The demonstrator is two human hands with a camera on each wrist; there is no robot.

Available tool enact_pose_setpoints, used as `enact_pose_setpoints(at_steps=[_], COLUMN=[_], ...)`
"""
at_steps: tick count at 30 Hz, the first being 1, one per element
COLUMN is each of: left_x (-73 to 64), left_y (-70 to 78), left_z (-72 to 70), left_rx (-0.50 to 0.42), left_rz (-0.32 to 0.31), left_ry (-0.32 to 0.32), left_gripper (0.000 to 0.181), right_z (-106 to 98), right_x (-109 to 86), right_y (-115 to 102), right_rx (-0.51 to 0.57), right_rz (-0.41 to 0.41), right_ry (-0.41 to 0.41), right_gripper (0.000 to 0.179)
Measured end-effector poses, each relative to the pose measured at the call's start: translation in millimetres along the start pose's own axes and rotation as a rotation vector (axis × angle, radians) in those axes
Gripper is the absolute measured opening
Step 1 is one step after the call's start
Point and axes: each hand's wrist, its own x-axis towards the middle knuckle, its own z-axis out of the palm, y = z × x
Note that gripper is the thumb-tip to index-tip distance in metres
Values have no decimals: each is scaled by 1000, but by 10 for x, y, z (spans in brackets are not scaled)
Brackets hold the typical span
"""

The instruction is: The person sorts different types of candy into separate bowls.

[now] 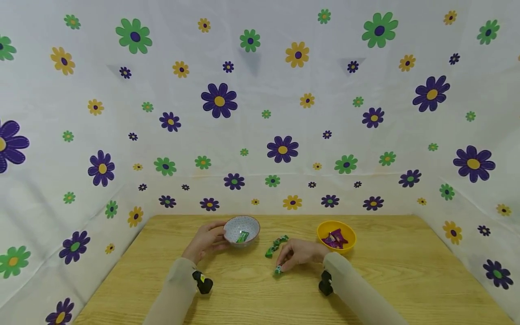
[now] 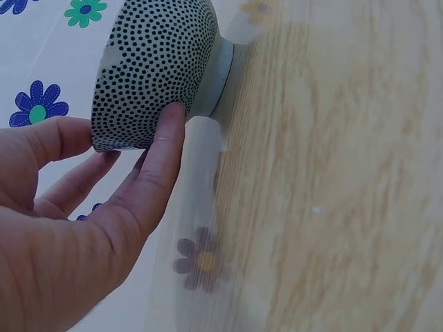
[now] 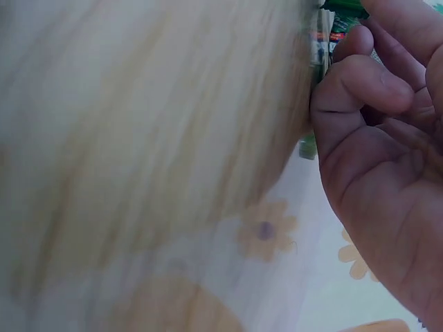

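Note:
At the left of the head view, my left hand (image 1: pixel 207 239) holds the side of a small speckled bowl (image 1: pixel 231 225), with fingers at its rim and outer wall. Black dots cover the outside of this bowl (image 2: pixel 152 62) in the left wrist view. Inside lies a green-wrapped candy (image 1: pixel 243 236). My right hand (image 1: pixel 302 253) pinches another green-wrapped candy (image 1: pixel 278 271) at the table surface. Just beyond those fingers lie more green candies (image 1: pixel 271 249). In the right wrist view, the curled fingers (image 3: pixel 367 90) partly hide green wrappers (image 3: pixel 346 8).
A yellow bowl (image 1: pixel 351 239) holding purple-wrapped candies (image 1: pixel 336 238) stands right of the right hand. Wood-grain table (image 1: pixel 243 298) lies under everything. A white flowered cloth (image 1: pixel 260 122) hangs behind and along both sides.

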Motion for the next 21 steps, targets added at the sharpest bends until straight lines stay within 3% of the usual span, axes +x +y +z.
enact_pose_setpoints(at_steps=[13, 21], left_x=[-39, -8], left_y=[11, -4], left_z=[7, -8], left_rx=[-10, -17], left_rz=[-2, 1], left_ry=[-15, -23], left_gripper=[38, 38], right_z=[-27, -37], right_x=[11, 15], right_y=[31, -39], right_rx=[107, 141], right_rz=[-30, 17], right_ry=[-8, 25], right_gripper=[12, 17])
